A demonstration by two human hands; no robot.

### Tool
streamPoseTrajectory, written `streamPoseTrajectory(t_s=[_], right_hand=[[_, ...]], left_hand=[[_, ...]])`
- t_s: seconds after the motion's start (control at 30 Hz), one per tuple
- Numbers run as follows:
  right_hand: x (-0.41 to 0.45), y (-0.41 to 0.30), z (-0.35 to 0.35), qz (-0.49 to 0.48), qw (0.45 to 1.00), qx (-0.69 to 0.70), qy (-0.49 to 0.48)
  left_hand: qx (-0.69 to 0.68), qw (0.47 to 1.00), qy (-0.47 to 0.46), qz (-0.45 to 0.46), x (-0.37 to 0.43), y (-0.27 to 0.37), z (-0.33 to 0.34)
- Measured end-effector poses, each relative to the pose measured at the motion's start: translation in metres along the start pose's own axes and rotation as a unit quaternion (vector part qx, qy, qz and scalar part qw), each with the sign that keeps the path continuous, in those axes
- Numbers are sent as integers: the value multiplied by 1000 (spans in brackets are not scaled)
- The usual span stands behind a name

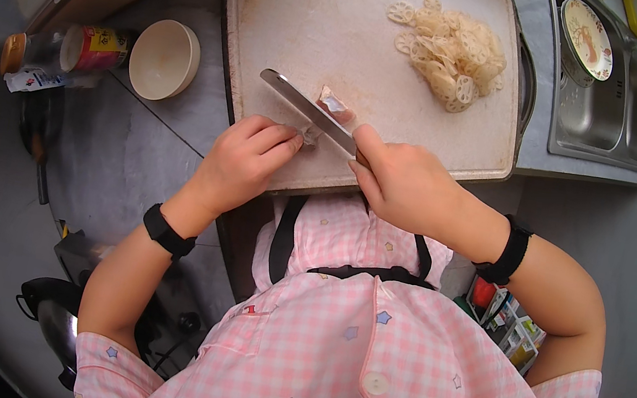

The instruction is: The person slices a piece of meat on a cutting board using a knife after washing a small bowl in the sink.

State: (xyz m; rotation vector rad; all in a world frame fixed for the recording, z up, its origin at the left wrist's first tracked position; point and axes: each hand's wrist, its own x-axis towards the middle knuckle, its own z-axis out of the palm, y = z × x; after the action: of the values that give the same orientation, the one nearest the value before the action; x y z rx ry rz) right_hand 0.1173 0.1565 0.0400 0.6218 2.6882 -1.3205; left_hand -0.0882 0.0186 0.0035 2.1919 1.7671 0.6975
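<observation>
My right hand [402, 178] grips the handle of a kitchen knife [309, 109], whose blade points up and left over a large cutting board [298, 23]. A small chunk of raw meat [336, 105] lies on the board just beyond the blade. On the near side of the blade, the bent fingers of my left hand [256, 153] rest at a small pale scrap [311, 134], perhaps meat or fat; whether they pinch it is hard to see. Thin lotus root slices [456, 51] sit in a heap at the board's far right.
Left of the board stands a cream bowl [164, 60], beside a jar with a red and yellow label [95, 50]. A steel sink [595, 117] with a patterned plate [586, 38] is at the right. A dark wok [55, 312] is at the lower left.
</observation>
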Motion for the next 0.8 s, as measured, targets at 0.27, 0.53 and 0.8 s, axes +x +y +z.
streamPoseTrajectory(t_s=[0.27, 0.53, 0.8], right_hand=[[-8, -28, 2, 4, 999, -43, -12], [-31, -32, -8, 26, 989, -80, -119], [12, -31, 25, 5, 997, -69, -27]], left_hand=[[4, 1000, 0, -3, 1, 2, -2], [24, 999, -27, -20, -6, 2, 0], [16, 1000, 13, 13, -3, -1, 6]])
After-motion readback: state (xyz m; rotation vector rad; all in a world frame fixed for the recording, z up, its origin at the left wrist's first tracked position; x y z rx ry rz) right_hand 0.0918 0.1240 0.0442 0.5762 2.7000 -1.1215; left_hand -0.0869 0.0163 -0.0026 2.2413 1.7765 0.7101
